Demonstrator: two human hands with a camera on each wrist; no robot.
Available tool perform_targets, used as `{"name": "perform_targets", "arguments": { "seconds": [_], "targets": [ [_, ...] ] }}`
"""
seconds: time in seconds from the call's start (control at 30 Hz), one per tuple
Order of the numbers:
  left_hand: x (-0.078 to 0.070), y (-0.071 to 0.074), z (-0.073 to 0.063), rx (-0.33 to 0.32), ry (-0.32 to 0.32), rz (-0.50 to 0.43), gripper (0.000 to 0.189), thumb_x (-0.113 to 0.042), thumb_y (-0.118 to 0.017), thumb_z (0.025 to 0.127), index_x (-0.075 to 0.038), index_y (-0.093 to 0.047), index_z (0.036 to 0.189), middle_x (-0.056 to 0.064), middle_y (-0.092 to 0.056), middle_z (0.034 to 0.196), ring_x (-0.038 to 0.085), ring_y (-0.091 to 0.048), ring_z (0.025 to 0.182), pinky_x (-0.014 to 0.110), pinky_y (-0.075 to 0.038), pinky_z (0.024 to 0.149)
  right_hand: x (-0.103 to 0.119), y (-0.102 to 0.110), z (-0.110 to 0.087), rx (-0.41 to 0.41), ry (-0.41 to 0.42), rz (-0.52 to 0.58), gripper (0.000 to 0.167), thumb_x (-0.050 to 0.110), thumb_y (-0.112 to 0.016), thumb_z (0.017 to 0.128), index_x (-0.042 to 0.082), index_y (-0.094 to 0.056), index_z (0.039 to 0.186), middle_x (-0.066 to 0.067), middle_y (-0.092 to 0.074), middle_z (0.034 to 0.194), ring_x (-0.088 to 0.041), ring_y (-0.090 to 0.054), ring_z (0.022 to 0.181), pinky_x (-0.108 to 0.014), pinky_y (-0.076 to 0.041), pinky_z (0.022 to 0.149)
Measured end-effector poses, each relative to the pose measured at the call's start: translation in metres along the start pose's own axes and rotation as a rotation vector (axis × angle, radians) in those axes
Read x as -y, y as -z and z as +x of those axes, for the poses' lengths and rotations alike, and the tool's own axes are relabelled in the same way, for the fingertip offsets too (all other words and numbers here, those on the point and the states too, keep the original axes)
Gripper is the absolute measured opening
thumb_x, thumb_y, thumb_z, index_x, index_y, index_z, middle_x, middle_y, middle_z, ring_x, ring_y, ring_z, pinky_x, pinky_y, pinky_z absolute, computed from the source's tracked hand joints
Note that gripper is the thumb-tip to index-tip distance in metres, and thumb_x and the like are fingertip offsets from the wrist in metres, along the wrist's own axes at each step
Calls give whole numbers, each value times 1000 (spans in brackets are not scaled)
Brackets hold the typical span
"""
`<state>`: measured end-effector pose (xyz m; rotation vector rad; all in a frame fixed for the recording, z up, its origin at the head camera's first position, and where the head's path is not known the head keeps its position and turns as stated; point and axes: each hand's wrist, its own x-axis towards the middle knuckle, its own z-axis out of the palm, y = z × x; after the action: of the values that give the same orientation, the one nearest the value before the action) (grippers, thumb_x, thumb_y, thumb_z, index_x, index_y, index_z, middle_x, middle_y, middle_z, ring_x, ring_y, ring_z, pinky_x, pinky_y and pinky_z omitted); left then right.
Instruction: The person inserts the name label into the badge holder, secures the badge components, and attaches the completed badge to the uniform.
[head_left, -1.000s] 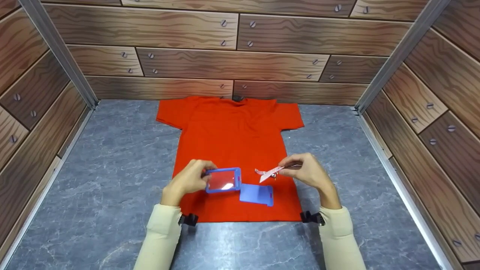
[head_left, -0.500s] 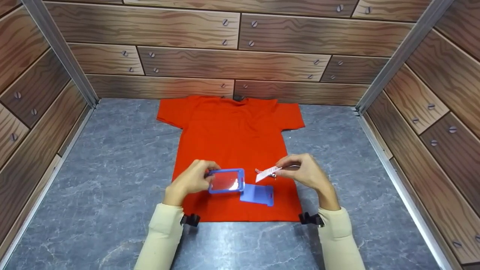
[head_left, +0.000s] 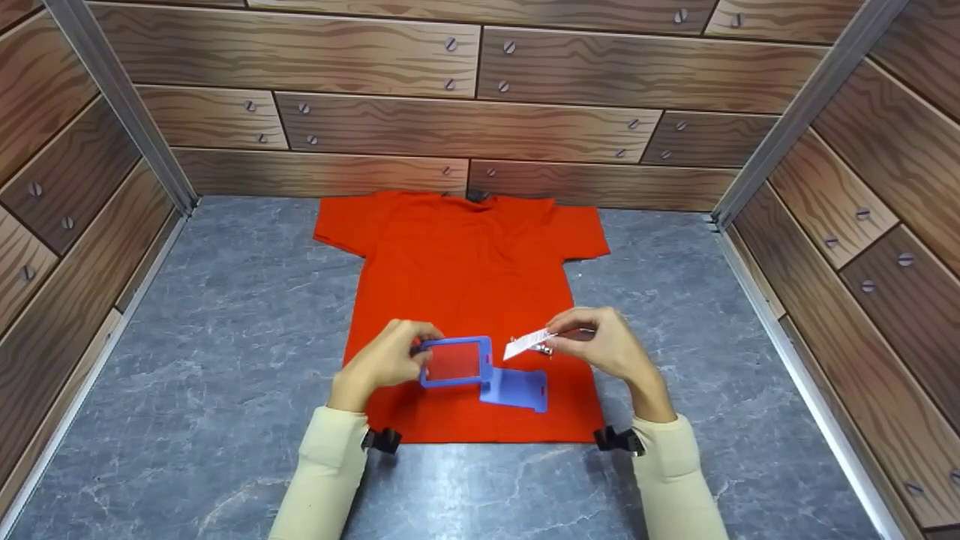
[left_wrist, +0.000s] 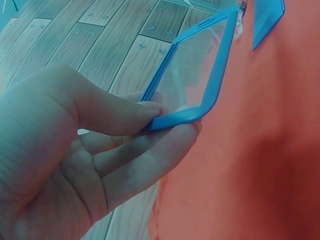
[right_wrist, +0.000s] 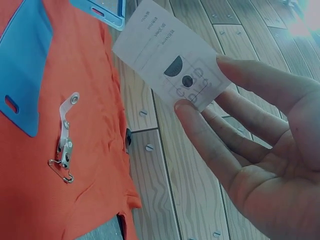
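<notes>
My left hand (head_left: 386, 356) grips the left end of a blue badge holder frame (head_left: 486, 356) with a clear window, held above the shirt. In the left wrist view, the thumb lies over the frame's corner (left_wrist: 180, 117) and fingers support it from below. Between thumb and fingers, my right hand (head_left: 604, 345) pinches a white paper card (right_wrist: 162, 55) by one end; print and dark shapes show on it. The card slants toward the frame, apart from it. A flat blue back cover (head_left: 517, 390) lies on the orange-red T-shirt (head_left: 465, 277), just below the two hands.
A badge clip (right_wrist: 65, 142) with a clear strap and a safety pin lies on the shirt, partly behind the card in the head view. The shirt is spread flat on a grey marbled table (head_left: 247, 300). Wood-patterned walls (head_left: 375, 120) enclose the back and sides.
My left hand has shifted slightly right with the frame. My right hand has brought the card a little to the left, nearer the frame, and the card has turned. The cover stays in place.
</notes>
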<state>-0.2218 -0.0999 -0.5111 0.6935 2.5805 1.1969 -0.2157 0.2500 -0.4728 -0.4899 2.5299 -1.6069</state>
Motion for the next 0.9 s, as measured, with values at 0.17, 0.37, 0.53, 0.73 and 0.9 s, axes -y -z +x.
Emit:
{"name": "perform_targets", "arguments": {
  "seconds": [0.17,0.37,0.53,0.73,0.9],
  "targets": [
    [0,0,0,-1,-3,3,28,0,-64,97,-2,-71,123,19,-74,109,18,-65,78,34,-59,74,1,-4,0,11,21,22,18,5,-84,84,1,-79,100,-21,-72,111,-36,-75,93,-27,-63,84],
    [-1,0,0,8,9,-2,30,-1,-66,97,-3,-70,127,19,-73,114,21,-64,84,36,-60,76,4,-6,-1,34,57,32,18,7,-84,85,2,-79,101,-21,-71,115,-33,-74,98,-28,-63,84],
    [-1,-1,1,12,16,-7,31,-2,-67,97,-4,-70,127,19,-72,115,23,-63,87,36,-60,77,4,-7,-2,57,98,11,17,10,-84,86,5,-80,101,-18,-71,117,-29,-72,103,-30,-62,88],
    [-1,-2,1,9,23,-2,32,-1,-67,96,-4,-70,127,18,-73,115,22,-63,86,37,-61,77,3,-9,-1,77,139,-23,16,13,-83,87,9,-80,102,-14,-73,118,-27,-70,108,-43,-61,93],
    [-1,-2,1,4,20,-28,31,0,-66,96,-4,-70,127,18,-73,114,22,-65,84,36,-61,77,2,-10,-1,94,152,-20,16,12,-82,88,8,-80,103,-14,-72,119,-28,-69,110,-49,-59,96]
  ]
}}
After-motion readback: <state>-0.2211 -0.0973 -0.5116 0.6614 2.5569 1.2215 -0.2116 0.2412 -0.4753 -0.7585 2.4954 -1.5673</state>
